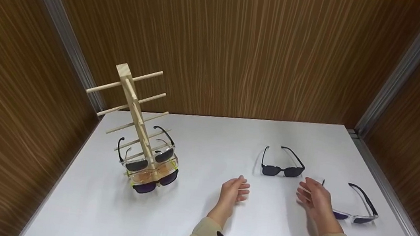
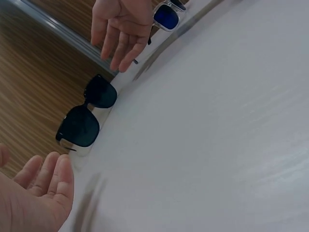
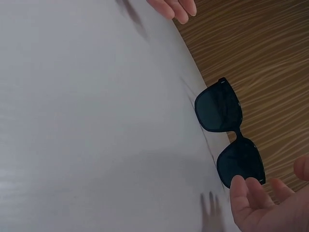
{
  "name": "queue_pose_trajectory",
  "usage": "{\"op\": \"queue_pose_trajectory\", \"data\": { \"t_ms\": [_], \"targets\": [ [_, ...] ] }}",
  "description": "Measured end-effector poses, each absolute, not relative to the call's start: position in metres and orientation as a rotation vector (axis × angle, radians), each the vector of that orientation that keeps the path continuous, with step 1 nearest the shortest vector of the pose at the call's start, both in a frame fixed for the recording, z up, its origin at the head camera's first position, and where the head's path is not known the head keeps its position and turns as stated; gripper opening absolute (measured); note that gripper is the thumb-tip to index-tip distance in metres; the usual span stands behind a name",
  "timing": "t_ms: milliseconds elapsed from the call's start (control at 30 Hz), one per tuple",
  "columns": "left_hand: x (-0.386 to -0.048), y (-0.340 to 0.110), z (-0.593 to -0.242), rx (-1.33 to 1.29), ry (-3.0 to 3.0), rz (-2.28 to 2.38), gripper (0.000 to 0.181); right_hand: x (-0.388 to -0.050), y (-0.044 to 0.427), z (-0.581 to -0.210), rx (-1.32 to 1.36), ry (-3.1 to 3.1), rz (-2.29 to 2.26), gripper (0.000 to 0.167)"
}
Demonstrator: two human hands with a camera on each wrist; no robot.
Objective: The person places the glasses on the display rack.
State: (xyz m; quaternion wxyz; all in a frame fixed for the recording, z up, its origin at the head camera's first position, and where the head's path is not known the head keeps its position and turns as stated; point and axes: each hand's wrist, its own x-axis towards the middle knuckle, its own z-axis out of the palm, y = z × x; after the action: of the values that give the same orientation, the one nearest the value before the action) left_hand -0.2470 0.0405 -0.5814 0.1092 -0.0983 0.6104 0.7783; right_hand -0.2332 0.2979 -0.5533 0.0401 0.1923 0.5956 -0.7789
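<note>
My left hand (image 1: 231,192) hovers over the white table with loosely bent fingers and holds nothing. To its right, my right hand (image 1: 317,199) is also bare, its palm turned inward. Black sunglasses (image 1: 271,171) stand on the table beyond both hands, lenses facing me and temples spread backward. In the right wrist view, the right fingertips (image 3: 239,191) overlap one lens of the black sunglasses (image 3: 218,107); whether they touch cannot be told. A clear-framed pair with blue-violet lenses (image 1: 364,220) and dark temples lies right of my right hand, which partly hides it.
A wooden eyewear rack (image 1: 138,120) with side pegs stands on the left. Three pairs hang low on it: dark-lensed sunglasses (image 1: 137,164), orange-tinted glasses (image 1: 144,176) and purple-lensed sunglasses (image 1: 145,187). Wood-grain panels (image 1: 234,49) enclose the white table (image 1: 207,141) at the back and sides.
</note>
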Motion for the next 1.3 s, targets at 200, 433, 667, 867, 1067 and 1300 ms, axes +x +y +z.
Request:
{"op": "queue_pose_trajectory", "data": {
  "t_ms": [200,433,667,867,1067,1300],
  "targets": [
    [-0.256,0.054,-0.577,-0.32,1.739,2.285,0.039,-0.243,0.299,-0.557,0.633,1.861,-2.364,0.064],
    [-0.275,0.067,-0.57,-0.359,1.749,2.281,0.041,-0.256,0.299,-0.552,0.643,1.847,-2.313,0.068],
    [-0.292,0.075,-0.569,-0.392,1.78,2.227,0.041,-0.269,0.294,-0.553,0.687,1.856,-2.297,0.073],
    [-0.298,0.081,-0.573,-0.378,1.742,2.212,0.043,-0.279,0.295,-0.558,0.727,1.846,-2.281,0.066],
    [-0.303,0.084,-0.579,-0.36,1.709,2.215,0.042,-0.287,0.297,-0.559,0.729,1.892,-2.23,0.06],
    [-0.304,0.088,-0.583,-0.267,1.81,2.104,0.035,-0.29,0.3,-0.56,0.719,1.928,-2.184,0.051]
  ]
}}
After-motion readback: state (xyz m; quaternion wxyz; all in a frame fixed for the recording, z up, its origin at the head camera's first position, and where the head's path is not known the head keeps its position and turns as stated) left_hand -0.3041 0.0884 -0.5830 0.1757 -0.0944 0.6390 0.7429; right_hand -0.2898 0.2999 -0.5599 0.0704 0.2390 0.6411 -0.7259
